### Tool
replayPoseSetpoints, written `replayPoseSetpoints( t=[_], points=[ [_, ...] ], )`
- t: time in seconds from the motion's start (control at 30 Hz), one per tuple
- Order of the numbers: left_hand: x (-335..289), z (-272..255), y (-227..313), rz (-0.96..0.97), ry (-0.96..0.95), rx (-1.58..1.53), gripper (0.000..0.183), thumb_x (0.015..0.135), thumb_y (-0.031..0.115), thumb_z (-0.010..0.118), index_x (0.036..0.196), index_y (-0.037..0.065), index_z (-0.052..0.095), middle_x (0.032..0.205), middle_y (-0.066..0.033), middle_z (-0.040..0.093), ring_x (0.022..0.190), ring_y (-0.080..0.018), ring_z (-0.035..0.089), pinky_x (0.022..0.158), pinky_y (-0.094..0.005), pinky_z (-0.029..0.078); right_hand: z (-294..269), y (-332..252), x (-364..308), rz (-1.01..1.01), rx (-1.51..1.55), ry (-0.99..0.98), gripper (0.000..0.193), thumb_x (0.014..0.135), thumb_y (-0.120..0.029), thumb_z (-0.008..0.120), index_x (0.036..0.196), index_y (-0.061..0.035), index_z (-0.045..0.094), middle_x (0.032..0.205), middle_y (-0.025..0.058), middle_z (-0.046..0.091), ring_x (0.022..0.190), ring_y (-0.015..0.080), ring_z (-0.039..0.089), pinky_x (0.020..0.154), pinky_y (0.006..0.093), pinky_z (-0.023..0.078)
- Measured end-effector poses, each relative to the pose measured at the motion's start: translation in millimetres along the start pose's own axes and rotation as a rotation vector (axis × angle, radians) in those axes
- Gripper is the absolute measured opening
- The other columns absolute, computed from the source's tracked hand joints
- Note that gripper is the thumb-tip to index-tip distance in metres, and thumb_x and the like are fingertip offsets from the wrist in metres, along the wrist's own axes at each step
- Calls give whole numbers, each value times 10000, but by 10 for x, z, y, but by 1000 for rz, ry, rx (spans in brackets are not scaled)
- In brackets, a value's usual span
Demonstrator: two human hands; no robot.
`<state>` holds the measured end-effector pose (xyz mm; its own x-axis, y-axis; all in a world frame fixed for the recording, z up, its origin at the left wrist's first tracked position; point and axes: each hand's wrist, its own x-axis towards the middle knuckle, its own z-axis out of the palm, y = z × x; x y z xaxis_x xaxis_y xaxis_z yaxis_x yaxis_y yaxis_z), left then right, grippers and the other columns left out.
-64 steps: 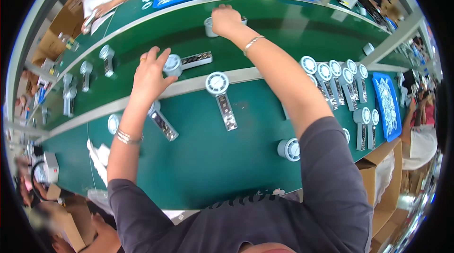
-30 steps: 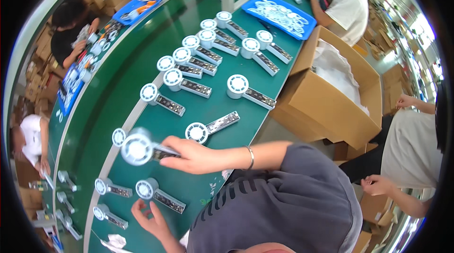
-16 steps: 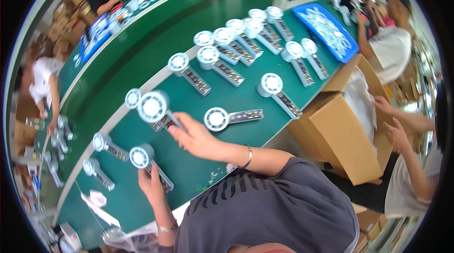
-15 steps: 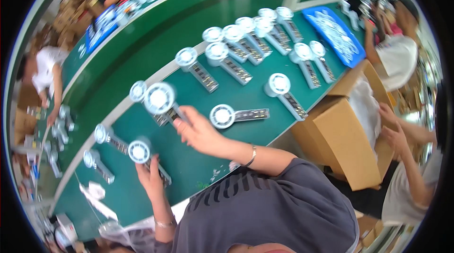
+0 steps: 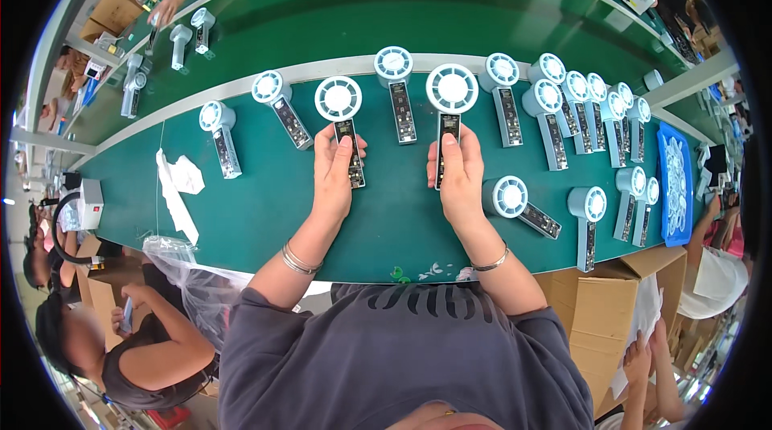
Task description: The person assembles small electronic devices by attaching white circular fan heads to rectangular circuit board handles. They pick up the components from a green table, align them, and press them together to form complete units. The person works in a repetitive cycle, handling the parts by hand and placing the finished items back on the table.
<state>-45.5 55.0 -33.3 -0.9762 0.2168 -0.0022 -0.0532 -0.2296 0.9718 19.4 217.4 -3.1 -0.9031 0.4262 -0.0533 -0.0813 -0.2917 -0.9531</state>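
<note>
The left fan [image 5: 341, 112] and right fan [image 5: 451, 102] are pinched by their handles [image 5: 344, 129] between thumb [image 5: 344, 149] and fingers [image 5: 361, 142] of the left hand [image 5: 331, 178] and right hand [image 5: 461, 178], heads [image 5: 452, 86] beyond the fingertips.

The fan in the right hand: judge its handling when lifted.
That fan is likely stiff, given its straight handle; probably head-heavy, its round head being wider; perhaps fragile, with its circuit board exposed.

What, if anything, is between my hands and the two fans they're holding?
Nothing visible. Your left hand grips one fan directly by its handle, and your right hand a second fan. A third fan shows between those two, but not between either hand and its fan.
</note>
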Motion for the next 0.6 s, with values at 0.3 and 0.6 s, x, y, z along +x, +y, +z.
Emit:
replayPoseSetpoints(
  t=[0.3,0.6],
  points=[
    [-16,8,-14,-31,-58,-70,323,938,230,471,1171,32,366,919,-77,544,805,-104,491,717,-237,420,-18,150,20,-7,-39,18,333,952,-237,433,1175,4,378,744,26,494,504,50,438,419,193,365],
    [-20,-7,-25,-38,-54,-125,280,931,199,487,1132,48,364,925,-78,542,782,-101,501,684,-233,433,-14,164,4,-28,-76,4,306,953,-245,423,1144,-7,392,750,37,506,507,67,450,417,204,368]
  ],
)
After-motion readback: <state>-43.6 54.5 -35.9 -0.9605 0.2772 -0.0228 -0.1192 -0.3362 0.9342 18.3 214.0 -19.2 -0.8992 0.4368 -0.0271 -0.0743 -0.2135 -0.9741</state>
